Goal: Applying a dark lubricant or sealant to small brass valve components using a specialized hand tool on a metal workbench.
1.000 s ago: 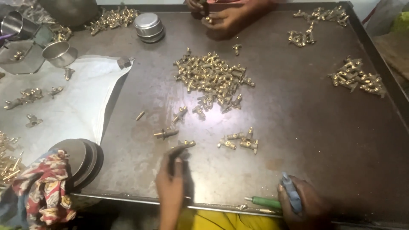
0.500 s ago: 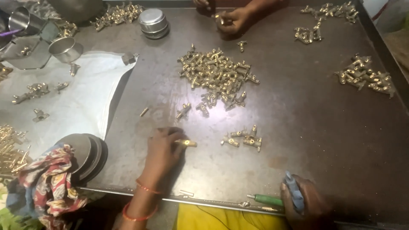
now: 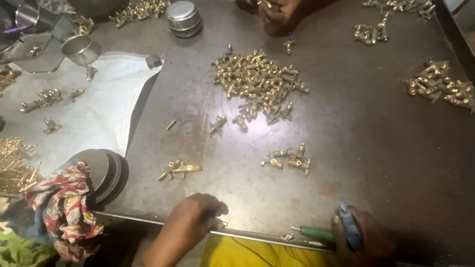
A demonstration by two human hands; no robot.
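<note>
My left hand [image 3: 190,222] rests at the near edge of the dark metal table [image 3: 376,148], fingers curled; whether it holds anything is hidden. Just beyond it lie two or three brass fittings [image 3: 179,169]. My right hand [image 3: 363,237] at the near right edge is closed around a tool with a blue handle and a green shaft [image 3: 312,232] pointing left. A small group of brass fittings [image 3: 289,159] lies between the hands, farther out. A large heap of brass fittings [image 3: 258,79] sits at the table's middle.
Another person's hands [image 3: 274,11] work at the far edge. More brass piles lie at the far right [image 3: 440,88] and top right [image 3: 371,32]. A white sheet [image 3: 99,104], metal cups [image 3: 79,47], round tins [image 3: 183,19], stacked discs [image 3: 106,170] and a patterned cloth [image 3: 62,202] are on the left.
My left hand has pulled back from the fittings near the middle to the table's near edge, leaving them lying there. The right hand has stayed at the edge with its tool.
</note>
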